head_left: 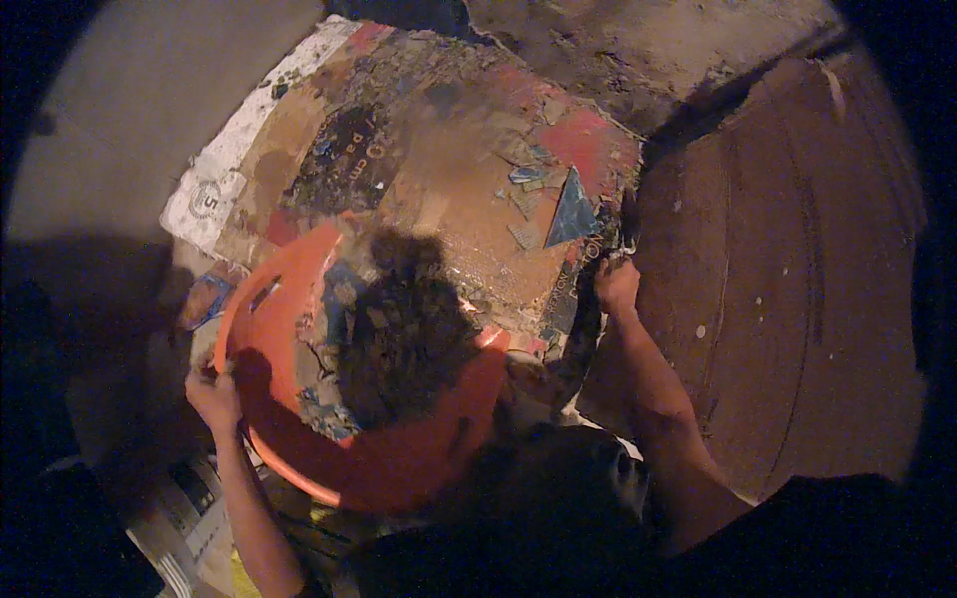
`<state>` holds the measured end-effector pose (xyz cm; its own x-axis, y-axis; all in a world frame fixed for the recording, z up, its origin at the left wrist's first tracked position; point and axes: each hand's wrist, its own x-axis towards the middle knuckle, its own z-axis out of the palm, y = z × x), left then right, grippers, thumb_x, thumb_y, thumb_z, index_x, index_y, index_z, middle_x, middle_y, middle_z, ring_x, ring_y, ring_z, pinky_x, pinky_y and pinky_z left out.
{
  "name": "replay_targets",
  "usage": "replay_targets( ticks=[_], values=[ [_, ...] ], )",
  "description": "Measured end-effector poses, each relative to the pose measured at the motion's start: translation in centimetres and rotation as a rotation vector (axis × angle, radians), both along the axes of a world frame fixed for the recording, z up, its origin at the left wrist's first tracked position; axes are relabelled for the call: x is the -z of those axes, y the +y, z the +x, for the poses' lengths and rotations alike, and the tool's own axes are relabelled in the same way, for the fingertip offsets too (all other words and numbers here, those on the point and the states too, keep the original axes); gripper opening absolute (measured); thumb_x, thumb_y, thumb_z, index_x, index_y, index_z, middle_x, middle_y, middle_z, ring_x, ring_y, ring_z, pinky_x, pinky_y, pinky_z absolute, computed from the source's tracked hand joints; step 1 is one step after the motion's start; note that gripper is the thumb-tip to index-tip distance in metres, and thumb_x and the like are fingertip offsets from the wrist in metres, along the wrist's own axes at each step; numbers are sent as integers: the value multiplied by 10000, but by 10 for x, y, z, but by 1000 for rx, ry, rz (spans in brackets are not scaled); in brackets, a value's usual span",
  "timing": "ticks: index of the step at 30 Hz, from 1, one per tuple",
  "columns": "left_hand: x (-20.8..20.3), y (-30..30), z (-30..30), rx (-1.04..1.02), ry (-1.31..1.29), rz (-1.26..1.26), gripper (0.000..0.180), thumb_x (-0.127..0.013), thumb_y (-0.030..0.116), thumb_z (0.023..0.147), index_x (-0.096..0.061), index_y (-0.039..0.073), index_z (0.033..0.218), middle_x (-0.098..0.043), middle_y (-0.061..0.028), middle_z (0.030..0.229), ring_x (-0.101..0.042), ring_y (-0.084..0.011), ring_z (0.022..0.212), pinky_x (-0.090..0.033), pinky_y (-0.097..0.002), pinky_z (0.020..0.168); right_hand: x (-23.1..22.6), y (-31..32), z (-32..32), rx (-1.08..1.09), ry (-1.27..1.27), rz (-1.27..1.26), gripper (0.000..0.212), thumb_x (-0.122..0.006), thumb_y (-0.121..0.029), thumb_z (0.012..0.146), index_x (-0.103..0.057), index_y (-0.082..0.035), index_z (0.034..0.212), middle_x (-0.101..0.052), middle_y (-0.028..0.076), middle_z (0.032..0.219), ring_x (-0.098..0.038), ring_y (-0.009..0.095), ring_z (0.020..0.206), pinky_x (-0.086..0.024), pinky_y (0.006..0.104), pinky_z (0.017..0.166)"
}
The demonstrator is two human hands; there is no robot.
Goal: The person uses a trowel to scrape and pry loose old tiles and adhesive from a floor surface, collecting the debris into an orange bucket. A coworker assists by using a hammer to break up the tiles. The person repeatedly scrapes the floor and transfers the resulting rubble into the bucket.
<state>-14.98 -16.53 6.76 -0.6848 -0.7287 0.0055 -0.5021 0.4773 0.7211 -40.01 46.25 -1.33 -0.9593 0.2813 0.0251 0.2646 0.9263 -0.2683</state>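
A curved orange plastic piece [399, 463], open in the middle like part of a wide basin, lies across the near end of a dirty printed sheet [214, 189]. My left hand [213, 397] grips its left rim, fingers curled over the edge. At the sheet's right edge my right hand [616, 284] is closed; a dark, narrow shape shows beside its fingers, too dim to name. Wet-looking grit and scraps [429, 70] coat much of the sheet. A blue triangular scrap [572, 211] rests on it, left of my right hand. My shadow darkens the middle of the orange piece.
A brown board-like surface [758, 269] with curved scratches stands at the right. Rough earth-coloured ground [638, 50] lies beyond the sheet. At the left is a smooth grey surface [130, 149]. Papers and pale strips [194, 528] lie at the lower left, partly in shadow.
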Motion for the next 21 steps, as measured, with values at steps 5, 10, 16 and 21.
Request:
replay_targets(
  ticks=[5, 10, 16, 21],
  values=[
    [0, 2, -22, -19, 46, 88, 288, -702, -26, 828, -725, -11, 1114, -732, -75, 874, -643, -111, 773, -511, -280, 709, 8, -3, 5, 130, 23, 2, 394, -671, -331, 901, -623, 45, 1011, -695, 301, 945, -672, 484, 955, -538, 533, 838],
    [-6, 5, -22, -14, -41, 75, 302, -697, -31, 829, -721, -8, 1129, -735, -70, 904, -647, -111, 798, -511, -275, 733, 11, 8, -1, 104, 83, 81, 440, -625, -384, 935, -598, 31, 1080, -689, 307, 937, -660, 496, 953, -527, 553, 844],
    [9, -3, -13, 44, 34, 148, 338, -691, -28, 831, -705, -6, 1168, -735, -83, 960, -662, -134, 837, -522, -289, 771, 3, -7, 1, -173, -38, -8, 363, -639, -306, 930, -644, 43, 1030, -702, 278, 891, -685, 476, 890, -552, 504, 751],
    [0, 7, -19, 47, 14, 116, 346, -695, -19, 827, -700, -11, 1172, -737, -96, 967, -673, -156, 845, -527, -307, 792, -15, -30, 30, -403, 2, -256, 310, -641, -266, 923, -657, 27, 1024, -701, 207, 823, -655, 306, 714, -521, 429, 685]
  ],
)
